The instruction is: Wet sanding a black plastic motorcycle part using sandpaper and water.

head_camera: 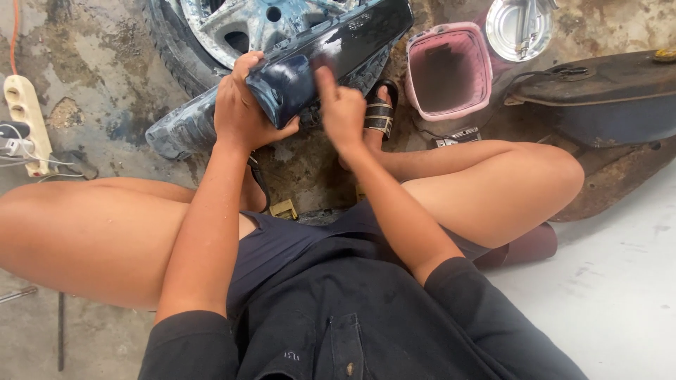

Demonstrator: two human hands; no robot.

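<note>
Panel: dark glossy panel (331, 53) propped across the wheel (239, 28), over the floor.
Left hand (243, 105): wrapped tight round the panel's near end.
Right hand (343, 109): fingers flat, pressing on its face, not clasping.
Handling: looks stiff, light, slick; best held by the end edge.

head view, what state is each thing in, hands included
dark blue panel: glossy, propped on the wheel, held at its near end
left hand: gripping the panel's near end
right hand: fingers pressed flat on the panel's surface, blurred
wheel: lying on the floor, paint-stained
pink bucket: upright, open, contents unclear
metal can: open, lid off
power strip: on the floor, plugs in it
</note>
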